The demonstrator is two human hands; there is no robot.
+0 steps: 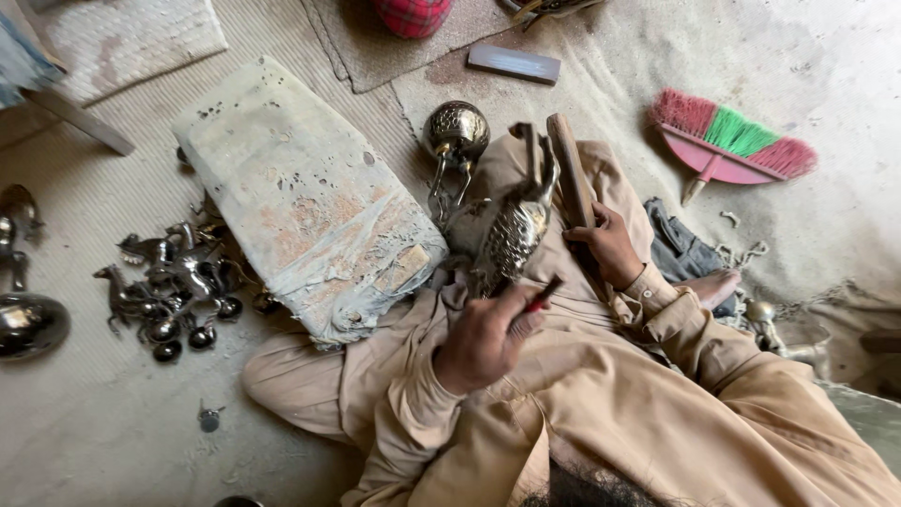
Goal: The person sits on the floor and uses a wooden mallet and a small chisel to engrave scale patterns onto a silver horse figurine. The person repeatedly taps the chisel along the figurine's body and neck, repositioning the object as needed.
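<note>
The person sits on the floor (113,441), knees up, beige sleeves reaching forward. The left hand (483,338) has its grip clamped on a slim tool with a red band (542,294), its tip pointing toward one o'clock at the perforated metal bird (511,239) lying across the lap. The right hand (610,246) has its grip wrapped around a wooden handle (570,169) that runs up toward twelve o'clock, just beside the bird's right flank. I cannot tell whether the tool's tip touches the bird.

At eleven o'clock from the bird stands a round pierced metal ball on thin legs (455,133), touching the beige cloth over the knee. At nine o'clock lies a big worn cushion block (300,197), pale and stained, tilted against the person's thigh. Further out at nine o'clock a heap of small dark metal horse figures (174,286) is strewn on the floor, with a shiny metal bowl (30,324) at the left edge.

At two o'clock a pink hand brush with red and green bristles (727,145) rests well apart from both hands. At twelve o'clock lies a flat grey sharpening stone (513,63), and near it a red checked cloth (411,14).
</note>
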